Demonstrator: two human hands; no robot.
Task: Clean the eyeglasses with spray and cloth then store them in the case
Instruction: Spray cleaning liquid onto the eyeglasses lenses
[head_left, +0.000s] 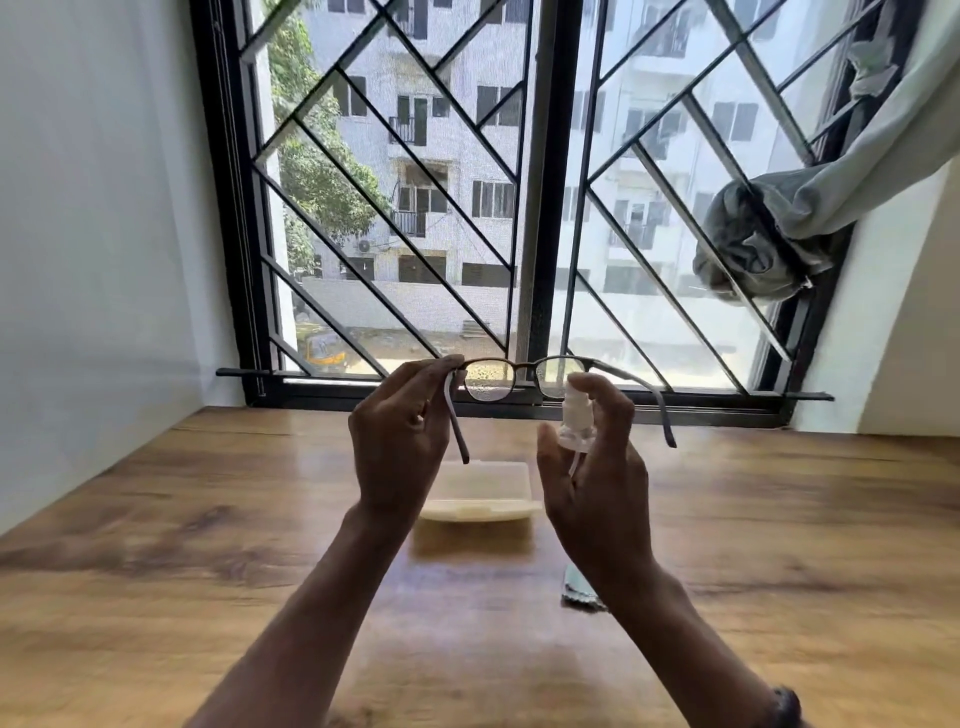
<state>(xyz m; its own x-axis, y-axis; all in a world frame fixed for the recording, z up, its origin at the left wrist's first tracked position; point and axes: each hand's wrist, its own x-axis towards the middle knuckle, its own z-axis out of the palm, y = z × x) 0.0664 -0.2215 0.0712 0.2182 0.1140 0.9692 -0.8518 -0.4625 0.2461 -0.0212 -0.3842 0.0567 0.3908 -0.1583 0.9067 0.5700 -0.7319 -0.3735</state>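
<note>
Hanging level before the window, the eyeglasses (488, 382) run their long axis from 9 to 3 o'clock, with the temples trailing down toward the person. The left hand (400, 441) pinches the frame at its 9 o'clock hinge, thumb and fingertips clamped on it. Just before the 3 o'clock lens stands the spray bottle (574, 421), upright. The right hand (597, 478) curls round it, forefinger on the pump head. The 9 o'clock lens looks beaded with droplets, so wiping likely comes next. At 6 o'clock on the wooden table (208, 519) lie the pale case (478, 493) and the cloth (576, 587), which is nearer the right hand.
</note>
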